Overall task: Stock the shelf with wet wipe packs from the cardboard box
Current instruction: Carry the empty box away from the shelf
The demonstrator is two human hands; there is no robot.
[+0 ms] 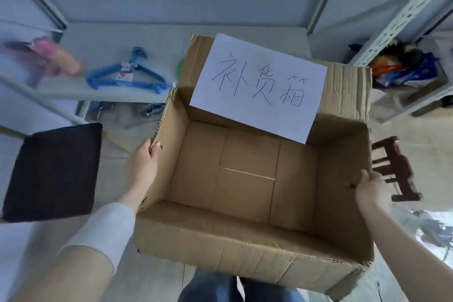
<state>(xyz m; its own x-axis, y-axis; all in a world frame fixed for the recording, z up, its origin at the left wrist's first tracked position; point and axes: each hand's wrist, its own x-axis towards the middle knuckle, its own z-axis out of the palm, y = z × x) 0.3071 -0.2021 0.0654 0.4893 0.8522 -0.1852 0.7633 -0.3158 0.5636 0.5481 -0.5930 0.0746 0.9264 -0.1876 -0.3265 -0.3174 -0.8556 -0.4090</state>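
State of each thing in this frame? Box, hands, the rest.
cardboard box: top open, nothing inside
left hand: grips the box's left wall at the rim
right hand: grips the box's right wall at the rim
paper sheet: flat on the far flap, handwritten
blue hangers: lying flat on the shelf
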